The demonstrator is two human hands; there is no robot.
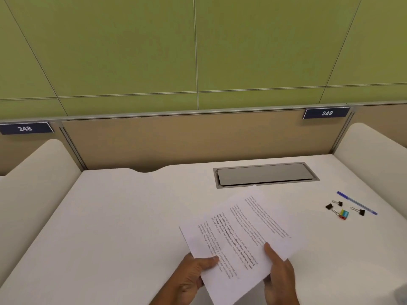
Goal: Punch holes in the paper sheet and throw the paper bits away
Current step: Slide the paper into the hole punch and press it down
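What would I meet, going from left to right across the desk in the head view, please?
Left hand → right hand, both holding the paper sheet → leftmost binder clip → coloured block → rightmost binder clip.

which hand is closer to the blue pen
Right. The right hand grips the paper, with the blue pen ahead to its right; the left hand grips the sheet's other side, farther from the pen.
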